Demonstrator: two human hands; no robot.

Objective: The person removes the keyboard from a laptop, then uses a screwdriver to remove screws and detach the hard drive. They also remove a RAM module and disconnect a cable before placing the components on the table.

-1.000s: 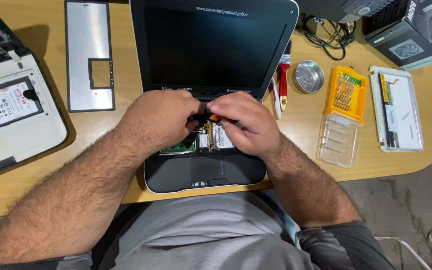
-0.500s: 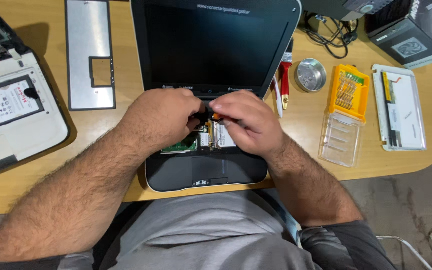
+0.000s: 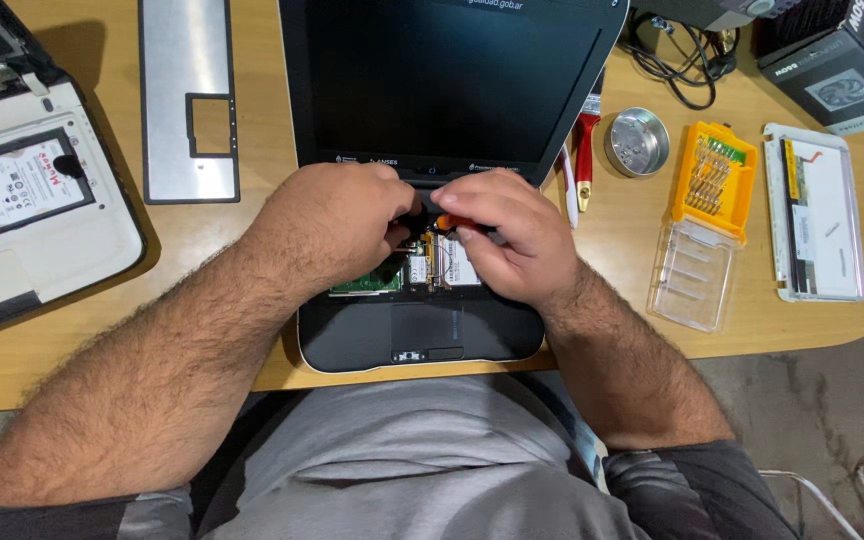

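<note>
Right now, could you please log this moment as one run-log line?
left hand: on opened laptop | right hand: grips orange-handled screwdriver over circuit boards | bit set: right

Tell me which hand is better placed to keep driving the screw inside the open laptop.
Right, likely. The right hand holds the orange-handled screwdriver over the exposed boards. The left hand carries no tool I can see; it rests beside the tip on the laptop, better suited to steadying.

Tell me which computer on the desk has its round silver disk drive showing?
The white laptop at the left edge, away from both hands. Its bottom is open, showing the silver hard drive. The black laptop under the hands shows green circuit boards instead.
</note>
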